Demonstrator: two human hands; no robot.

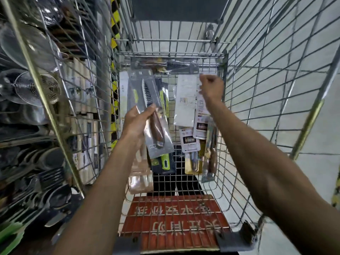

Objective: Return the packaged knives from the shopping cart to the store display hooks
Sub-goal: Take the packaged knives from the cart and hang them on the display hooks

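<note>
SHOPPING CART, STORE AISLE: Over a wire shopping cart (239, 126), a person's left hand (137, 124) grips a brown-handled packaged knife (147, 89), fingers curled round its middle. The right hand (211, 87), beyond it and to its right, pinches the tops of white-backed packs (184, 103) hanging beneath it. A green-handled pack (163, 162) lies under the left hand. Metal strainers (33, 89) fill racks to its left.

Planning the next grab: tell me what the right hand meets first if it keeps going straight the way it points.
The right hand points toward the far wire wall of the cart; the white-backed packages right at it probably come first. Depth is unclear.
</note>
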